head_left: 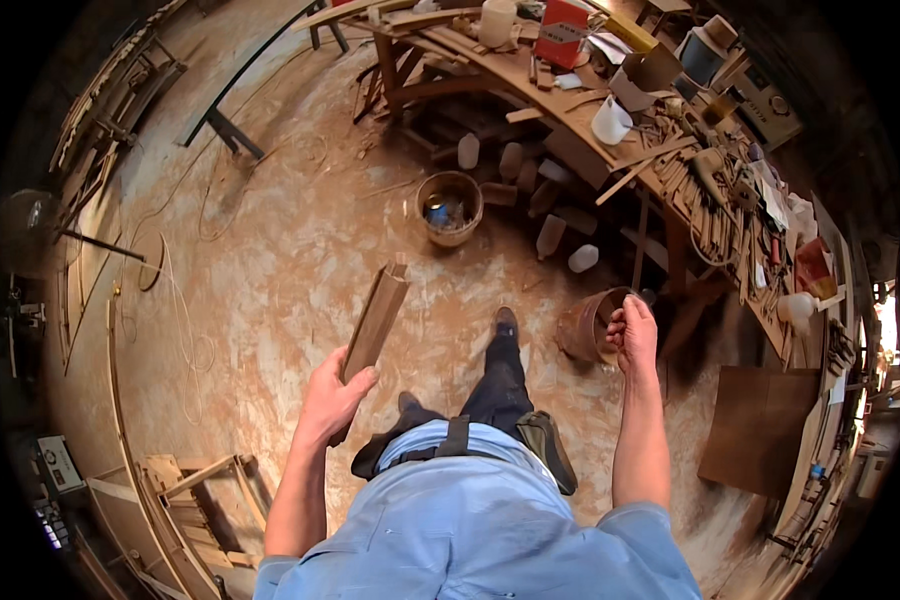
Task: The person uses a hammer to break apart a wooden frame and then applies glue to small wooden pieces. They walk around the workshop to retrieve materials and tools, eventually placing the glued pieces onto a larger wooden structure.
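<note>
Inside the left hand [330, 402], a wooden piece [377, 318], mostly forward of it

Left fingers [366, 378] and right fingers [622, 327], a worktop [560, 105] ahead
A strip [378, 320] in the left fingers, jutting ahead; a bucket [452, 238] farther ahead, between both sets. A tub [578, 328] just left of the right fingers. Bottles [550, 237] beneath the worktop, ahead-left of the right fingers, a jug [611, 122] on it. A panel [760, 425] behind and right of the right fingers; a frame [200, 478] behind and left of the left fingers.
</note>
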Available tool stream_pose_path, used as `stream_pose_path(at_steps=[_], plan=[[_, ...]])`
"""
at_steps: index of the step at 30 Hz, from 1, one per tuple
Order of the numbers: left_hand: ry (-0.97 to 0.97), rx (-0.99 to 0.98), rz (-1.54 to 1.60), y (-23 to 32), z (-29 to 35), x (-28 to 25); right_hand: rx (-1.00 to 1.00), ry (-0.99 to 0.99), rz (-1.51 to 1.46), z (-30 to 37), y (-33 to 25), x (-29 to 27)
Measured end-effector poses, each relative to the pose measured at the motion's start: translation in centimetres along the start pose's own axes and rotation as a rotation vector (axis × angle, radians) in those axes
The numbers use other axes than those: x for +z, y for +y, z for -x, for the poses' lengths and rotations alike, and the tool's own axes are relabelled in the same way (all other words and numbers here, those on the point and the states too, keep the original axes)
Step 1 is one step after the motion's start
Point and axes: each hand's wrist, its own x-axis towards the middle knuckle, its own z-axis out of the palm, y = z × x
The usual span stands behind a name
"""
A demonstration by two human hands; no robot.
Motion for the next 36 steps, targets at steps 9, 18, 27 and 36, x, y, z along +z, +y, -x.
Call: stream_pose_path(at_steps=[9,18,27,36], plan=[[-0.133,-0.134,0.083,11.6,-14.4,14.7,-0.139,-0.073,-0.18,-24.4,-11.1,0.3],[-0.175,-0.147,0.03,22.7,-22.4,23.6,0.005,-0.112,-0.24,-39.4,-16.2,2.9],[-0.209,-0.166,-0.127,25.1,-26.9,25.9,-0.088,-0.146,0.088,-44.1,-19.2,6.6],[-0.252,-0.216,-0.067,27.8,-30.4,28.0,-0.174,-0.181,0.225,-43.3,-22.2,4.4]])
